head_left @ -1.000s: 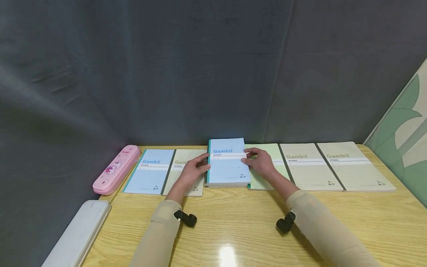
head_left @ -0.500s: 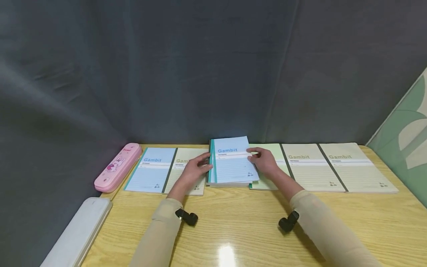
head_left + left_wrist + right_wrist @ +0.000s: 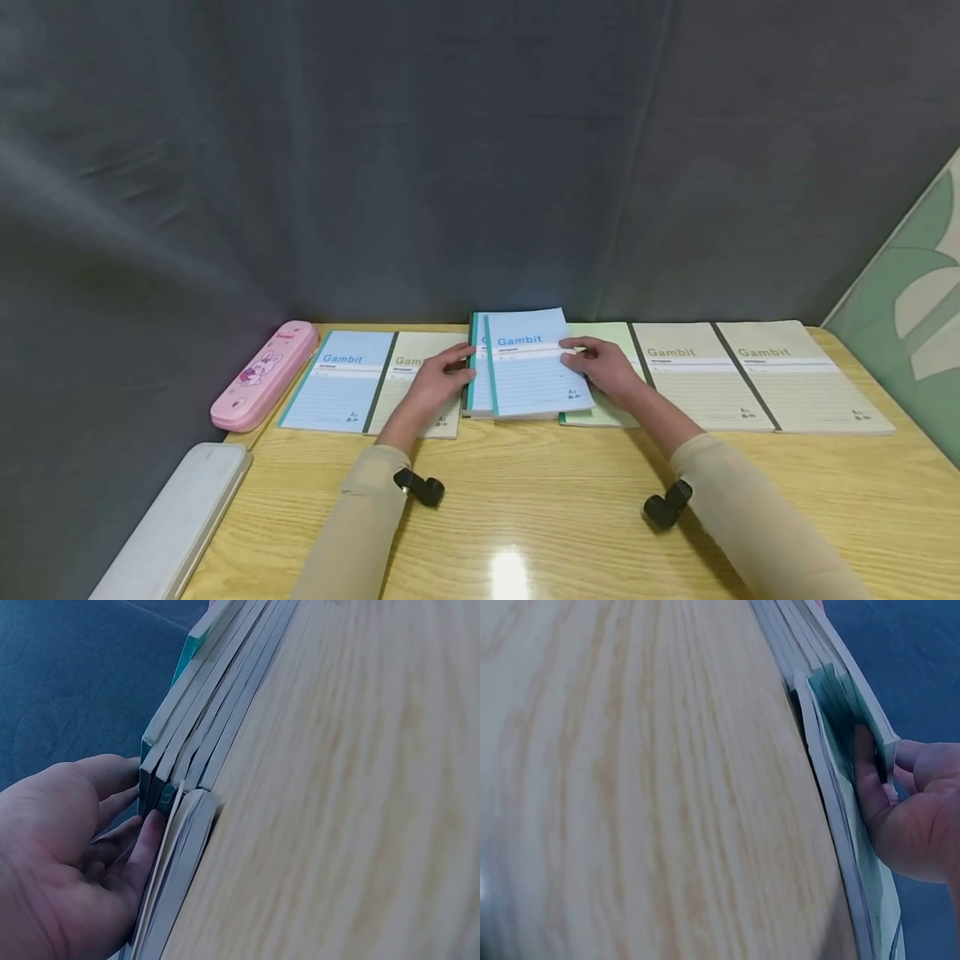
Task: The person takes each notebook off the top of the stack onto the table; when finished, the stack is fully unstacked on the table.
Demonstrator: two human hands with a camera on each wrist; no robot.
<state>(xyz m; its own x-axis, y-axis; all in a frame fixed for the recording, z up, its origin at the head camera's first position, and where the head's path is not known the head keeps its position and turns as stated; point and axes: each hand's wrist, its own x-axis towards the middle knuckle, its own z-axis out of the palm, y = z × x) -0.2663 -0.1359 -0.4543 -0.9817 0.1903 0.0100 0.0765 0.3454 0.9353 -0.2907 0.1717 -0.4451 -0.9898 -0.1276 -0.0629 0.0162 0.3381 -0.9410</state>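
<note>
My right hand [image 3: 606, 371] pinches the right edge of a light-blue notebook [image 3: 534, 379] with a teal spine, lying shifted right over the stack. In the right wrist view its thumb reaches under the raised edge. Below it, another blue notebook [image 3: 481, 375] shows as a narrow strip on the left. My left hand [image 3: 427, 387] touches the spine side of this notebook stack [image 3: 217, 697], fingers against the spines and thumb low at the corner. Part of a beige notebook [image 3: 386, 404] shows beside that hand. A green notebook [image 3: 618, 337] lies partly under my right hand.
Two more beige notebooks [image 3: 690, 387] lie in the row at right. At left are a blue notebook [image 3: 330, 396], a pink pencil case [image 3: 266, 375] with a rabbit, and a white case [image 3: 176, 517]. A dark curtain [image 3: 480, 167] hangs behind the wooden table [image 3: 517, 500].
My right hand has slid the top blue notebook rightward off the stack's left side, uncovering another blue notebook beneath. My left hand has stayed at the spines.
</note>
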